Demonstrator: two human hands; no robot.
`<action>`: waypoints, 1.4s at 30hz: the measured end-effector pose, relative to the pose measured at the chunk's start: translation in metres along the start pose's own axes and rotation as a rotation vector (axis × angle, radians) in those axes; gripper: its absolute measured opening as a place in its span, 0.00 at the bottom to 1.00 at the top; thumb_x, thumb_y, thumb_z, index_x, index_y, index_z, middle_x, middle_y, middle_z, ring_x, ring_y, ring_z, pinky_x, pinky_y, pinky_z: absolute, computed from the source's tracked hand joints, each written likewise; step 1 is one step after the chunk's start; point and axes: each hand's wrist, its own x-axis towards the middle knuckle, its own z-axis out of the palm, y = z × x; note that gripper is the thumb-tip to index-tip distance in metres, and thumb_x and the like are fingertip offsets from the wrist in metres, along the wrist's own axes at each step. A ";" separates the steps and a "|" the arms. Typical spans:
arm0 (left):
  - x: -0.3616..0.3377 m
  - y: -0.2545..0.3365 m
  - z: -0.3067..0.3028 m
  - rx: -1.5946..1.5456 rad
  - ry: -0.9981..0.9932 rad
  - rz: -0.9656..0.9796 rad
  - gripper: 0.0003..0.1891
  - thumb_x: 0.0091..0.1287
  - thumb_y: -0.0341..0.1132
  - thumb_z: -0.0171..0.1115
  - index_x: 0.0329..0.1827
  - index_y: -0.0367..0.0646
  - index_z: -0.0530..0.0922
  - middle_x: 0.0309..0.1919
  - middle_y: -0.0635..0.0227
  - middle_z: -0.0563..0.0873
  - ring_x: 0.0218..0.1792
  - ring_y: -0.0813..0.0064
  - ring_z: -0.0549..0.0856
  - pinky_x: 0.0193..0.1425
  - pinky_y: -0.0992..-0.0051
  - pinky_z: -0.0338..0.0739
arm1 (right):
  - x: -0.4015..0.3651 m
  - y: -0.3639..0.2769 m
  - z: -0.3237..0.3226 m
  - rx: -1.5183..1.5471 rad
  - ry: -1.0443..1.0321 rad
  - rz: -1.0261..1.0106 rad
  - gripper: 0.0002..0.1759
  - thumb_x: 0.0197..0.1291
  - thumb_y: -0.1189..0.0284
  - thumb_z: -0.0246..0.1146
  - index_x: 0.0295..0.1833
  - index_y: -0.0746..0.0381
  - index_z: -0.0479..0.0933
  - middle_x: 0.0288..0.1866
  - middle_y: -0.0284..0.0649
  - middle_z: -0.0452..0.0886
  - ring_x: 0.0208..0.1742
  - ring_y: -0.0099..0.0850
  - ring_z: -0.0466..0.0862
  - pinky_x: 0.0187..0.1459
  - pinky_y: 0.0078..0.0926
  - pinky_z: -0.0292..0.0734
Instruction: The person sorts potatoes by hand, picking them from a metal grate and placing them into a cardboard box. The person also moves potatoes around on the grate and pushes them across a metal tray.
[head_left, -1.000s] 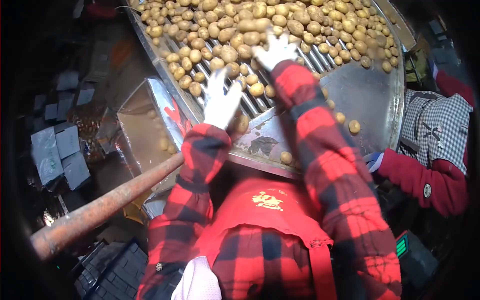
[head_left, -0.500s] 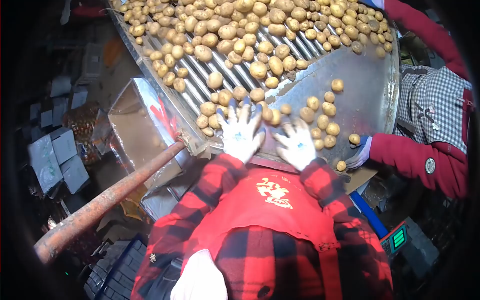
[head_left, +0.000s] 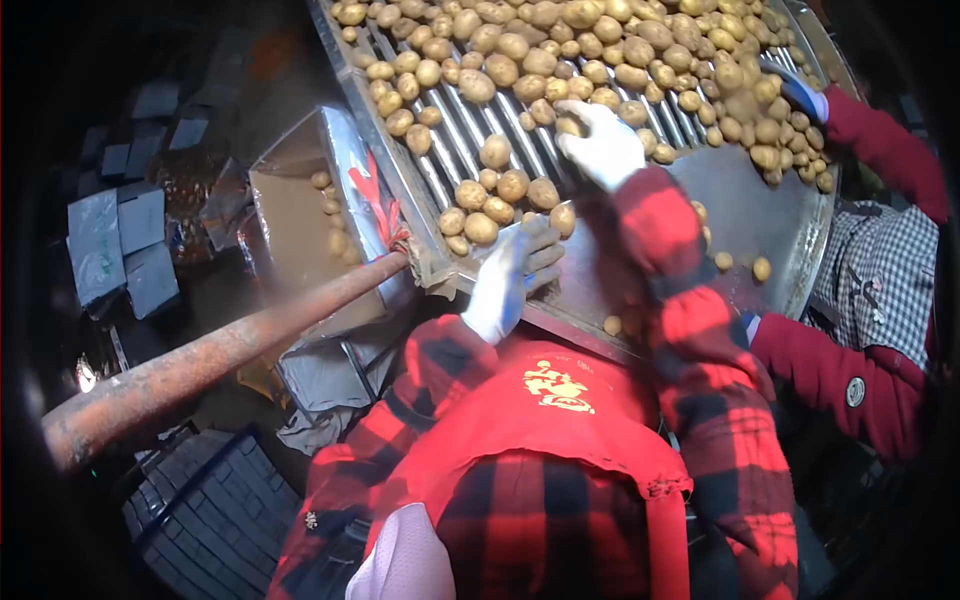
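My left hand (head_left: pixel 510 275), in a white glove with grey-blue fingers, is open at the lower end of the metal roller rack (head_left: pixel 465 120). Its fingers are stretched out beside a small cluster of potatoes (head_left: pixel 481 228). Farther up, my right hand (head_left: pixel 605 145) reaches over the rollers in a white glove. Its thumb and fingers close around a potato (head_left: pixel 571 126), partly hidden by the glove. Many loose potatoes (head_left: pixel 540 60) cover the upper rack. The smooth metal chute (head_left: pixel 715 185) lies right of my right hand, partly behind my sleeve.
At right, a co-worker in maroon sleeves has one gloved hand (head_left: pixel 797 92) against the potato pile; the other hand is mostly hidden. A rusty pole (head_left: pixel 230 335) slants in from the left. Beyond it stands an open carton (head_left: pixel 290 220) holding some potatoes.
My right hand has moved up from the chute onto the rollers and closed around a potato. My left hand has turned sideways. Fewer potatoes show on the chute; the view has shifted.
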 end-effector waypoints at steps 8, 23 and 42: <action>0.004 0.010 -0.040 -0.792 -0.038 -0.247 0.19 0.75 0.44 0.62 0.62 0.43 0.76 0.62 0.57 0.81 0.61 0.57 0.83 0.61 0.54 0.83 | 0.081 -0.056 0.062 -0.263 -0.162 -0.401 0.30 0.65 0.57 0.60 0.72 0.48 0.74 0.68 0.50 0.76 0.63 0.50 0.80 0.62 0.46 0.77; -0.024 -0.002 -0.110 -0.450 -0.173 -0.376 0.30 0.75 0.39 0.58 0.77 0.41 0.64 0.70 0.51 0.76 0.66 0.49 0.80 0.45 0.67 0.84 | -0.078 -0.068 0.024 0.438 -0.520 -0.244 0.22 0.63 0.62 0.61 0.59 0.58 0.83 0.47 0.50 0.85 0.48 0.49 0.84 0.52 0.45 0.77; -0.047 0.020 -0.100 -0.597 -0.433 -0.463 0.37 0.74 0.38 0.59 0.83 0.45 0.55 0.80 0.48 0.63 0.68 0.47 0.77 0.58 0.60 0.83 | -0.052 0.064 -0.037 -0.527 0.418 0.014 0.31 0.61 0.67 0.61 0.71 0.59 0.74 0.66 0.49 0.80 0.61 0.47 0.82 0.69 0.46 0.69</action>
